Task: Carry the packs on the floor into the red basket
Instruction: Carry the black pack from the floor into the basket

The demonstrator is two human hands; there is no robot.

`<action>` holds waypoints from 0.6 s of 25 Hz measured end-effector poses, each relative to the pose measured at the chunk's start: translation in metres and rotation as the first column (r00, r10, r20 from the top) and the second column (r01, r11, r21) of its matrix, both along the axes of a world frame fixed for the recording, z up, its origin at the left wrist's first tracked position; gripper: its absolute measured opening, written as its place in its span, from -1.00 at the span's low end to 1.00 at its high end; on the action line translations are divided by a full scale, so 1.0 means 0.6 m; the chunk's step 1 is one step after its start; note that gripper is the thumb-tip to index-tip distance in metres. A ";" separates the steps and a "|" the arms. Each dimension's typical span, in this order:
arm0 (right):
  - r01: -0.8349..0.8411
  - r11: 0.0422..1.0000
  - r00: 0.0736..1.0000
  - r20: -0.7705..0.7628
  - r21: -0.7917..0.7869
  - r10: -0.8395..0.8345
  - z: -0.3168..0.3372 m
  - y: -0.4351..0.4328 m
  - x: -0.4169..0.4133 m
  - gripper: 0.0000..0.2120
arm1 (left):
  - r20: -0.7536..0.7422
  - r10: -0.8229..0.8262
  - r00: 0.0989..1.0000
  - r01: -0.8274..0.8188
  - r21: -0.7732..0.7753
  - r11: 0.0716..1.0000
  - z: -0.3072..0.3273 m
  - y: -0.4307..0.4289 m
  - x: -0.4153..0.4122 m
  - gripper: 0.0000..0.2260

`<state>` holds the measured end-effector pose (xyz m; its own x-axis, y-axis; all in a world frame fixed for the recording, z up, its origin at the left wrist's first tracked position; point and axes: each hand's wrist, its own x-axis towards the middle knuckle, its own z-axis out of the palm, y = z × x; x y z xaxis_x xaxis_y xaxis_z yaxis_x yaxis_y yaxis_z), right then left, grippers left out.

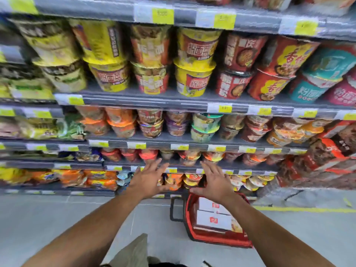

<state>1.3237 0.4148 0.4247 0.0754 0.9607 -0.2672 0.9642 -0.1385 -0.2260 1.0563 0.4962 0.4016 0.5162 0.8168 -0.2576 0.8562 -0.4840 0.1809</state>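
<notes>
White rectangular packs with red labels point(213, 218) are seen stacked inside the red plastic basket point(221, 240), which is set on the grey tiled floor point(57, 218) just before the lowest shelf; no pack is seen left on the floor. The left hand point(149, 180) and the right hand point(213, 182) are held out with fingers spread, nothing being grasped. If the basket were lifted by its black handle point(173, 209), the stack could be tipped out. Stacked noodle cups point(194, 79) on the grey shelves point(154, 98) could be knocked by the raised hands
</notes>
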 end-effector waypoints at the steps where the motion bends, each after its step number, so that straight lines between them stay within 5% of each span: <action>1: -0.064 0.998 0.998 0.003 0.002 0.064 0.001 0.020 -0.040 0.07 | 0.005 0.058 0.998 -0.058 -0.004 0.998 0.004 -0.008 -0.045 -0.20; 8: -0.401 0.916 0.916 -0.018 -0.024 0.401 -0.007 0.095 -0.384 0.11 | -0.026 0.398 0.917 -0.398 -0.003 0.917 0.005 -0.105 -0.398 -0.21; 15: -0.662 0.749 0.749 -0.025 -0.009 0.662 -0.003 0.077 -0.805 0.11 | -0.025 0.685 0.728 -0.685 0.022 0.729 -0.008 -0.286 -0.787 -0.20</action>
<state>0.8409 0.4609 0.4227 -0.5832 0.7633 -0.2779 0.8112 0.5293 -0.2487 0.5843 0.3249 0.3966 -0.1920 0.9485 -0.2521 0.9608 0.2340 0.1486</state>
